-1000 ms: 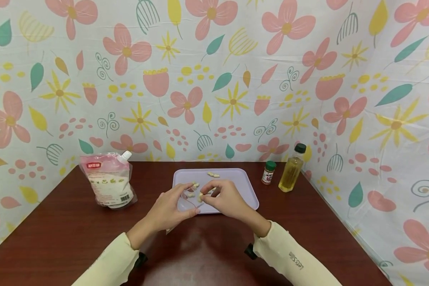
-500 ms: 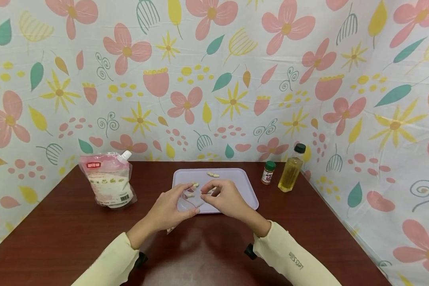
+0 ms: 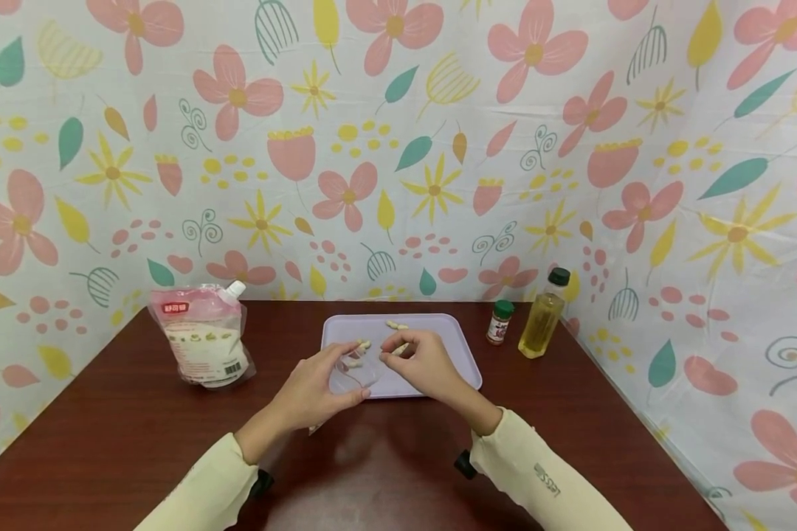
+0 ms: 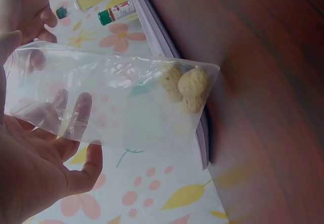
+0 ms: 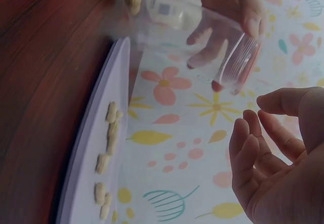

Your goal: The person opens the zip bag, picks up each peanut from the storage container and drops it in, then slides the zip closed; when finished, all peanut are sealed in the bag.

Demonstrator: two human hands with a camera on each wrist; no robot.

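Note:
My left hand [image 3: 308, 389] grips a clear plastic zip bag [image 4: 116, 95] by its open mouth. The bag hangs down, with several peanuts [image 4: 192, 84] gathered at its bottom. Right beside the mouth, my right hand [image 3: 428, 369] has loosely bent fingers. In the right wrist view its thumb and fingertips [image 5: 263, 102] stand apart with nothing between them. Behind both hands lies a pale purple tray [image 3: 452, 350], on which several more peanuts [image 5: 112, 138] are spread. The hands partly cover the tray in the head view.
A pink and white spouted pouch [image 3: 202, 335] stands at the left of the dark wooden table [image 3: 544, 442]. To the right of the tray are a small green-capped jar [image 3: 499, 324] and an oil bottle [image 3: 541, 321]. A flowered cloth [image 3: 398, 147] hangs behind the table.
One second ago my right hand pinched a peanut at the bag's mouth; it has let the peanut go. That hand has since drawn slightly right. The left hand stays put with the bag.

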